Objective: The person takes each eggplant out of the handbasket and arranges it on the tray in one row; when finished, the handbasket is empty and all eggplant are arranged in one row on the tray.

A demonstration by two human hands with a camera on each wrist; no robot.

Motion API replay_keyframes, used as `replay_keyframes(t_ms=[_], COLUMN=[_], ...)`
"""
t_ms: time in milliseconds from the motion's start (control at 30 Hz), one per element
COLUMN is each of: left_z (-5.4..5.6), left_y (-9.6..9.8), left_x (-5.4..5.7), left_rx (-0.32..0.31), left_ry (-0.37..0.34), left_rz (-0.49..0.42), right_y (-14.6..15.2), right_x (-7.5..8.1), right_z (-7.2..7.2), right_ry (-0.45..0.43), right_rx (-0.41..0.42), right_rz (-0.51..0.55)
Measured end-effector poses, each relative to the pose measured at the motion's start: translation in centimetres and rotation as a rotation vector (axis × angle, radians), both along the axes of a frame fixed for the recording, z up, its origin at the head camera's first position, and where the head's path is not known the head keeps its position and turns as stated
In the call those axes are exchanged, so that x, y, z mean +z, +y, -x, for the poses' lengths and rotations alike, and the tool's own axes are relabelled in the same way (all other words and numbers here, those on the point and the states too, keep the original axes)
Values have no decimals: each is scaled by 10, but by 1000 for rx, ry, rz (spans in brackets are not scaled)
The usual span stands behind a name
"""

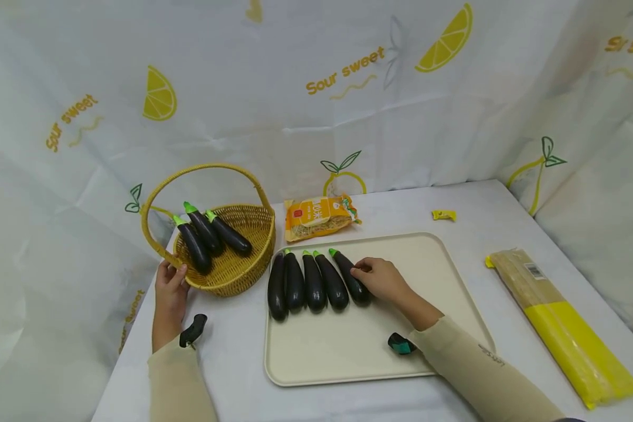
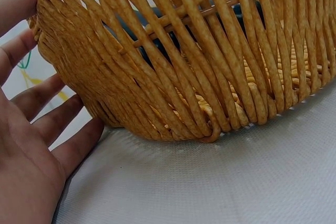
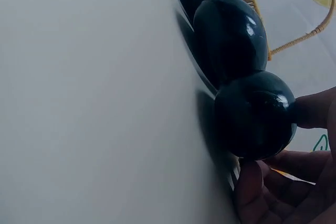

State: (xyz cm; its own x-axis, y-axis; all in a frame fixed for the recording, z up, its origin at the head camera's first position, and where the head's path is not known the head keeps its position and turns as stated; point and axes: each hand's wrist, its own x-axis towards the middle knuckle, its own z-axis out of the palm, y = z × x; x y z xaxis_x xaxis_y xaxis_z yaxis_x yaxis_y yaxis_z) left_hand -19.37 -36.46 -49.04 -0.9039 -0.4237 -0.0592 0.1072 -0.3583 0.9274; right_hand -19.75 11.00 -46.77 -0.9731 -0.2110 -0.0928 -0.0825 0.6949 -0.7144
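Observation:
A woven basket (image 1: 227,287) with a hoop handle stands at the left and holds three dark eggplants (image 1: 211,234) with green stems. My left hand (image 1: 170,281) rests against its left wall near the handle's base. In the left wrist view the fingers (image 2: 37,103) lie fairly straight beside the wicker (image 2: 173,77). Several eggplants (image 1: 306,281) lie side by side on a cream tray (image 1: 348,346). My right hand (image 1: 371,275) grips the rightmost eggplant (image 1: 344,265). In the right wrist view, fingers (image 3: 310,111) curl around that eggplant's rounded end (image 3: 254,114).
An orange noodle packet (image 1: 319,217) lies behind the tray, and a small yellow wrapper (image 1: 443,215) lies further right. A long pack of spaghetti (image 1: 559,322) runs along the table's right side. A lemon-print curtain encloses the table.

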Motion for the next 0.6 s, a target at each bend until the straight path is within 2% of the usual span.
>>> replay_keyframes(t_ms=[333,600], left_z=[-2,-1], left_y=[0,-1], left_x=[0,-3], left_rx=[8,-7], left_ry=[-13,18], left_rz=[10,7], right_y=[0,1], right_x=[0,-1], right_z=[-5,-5], right_ry=[-8,-1], right_rx=[18,22], right_rz=[33,34])
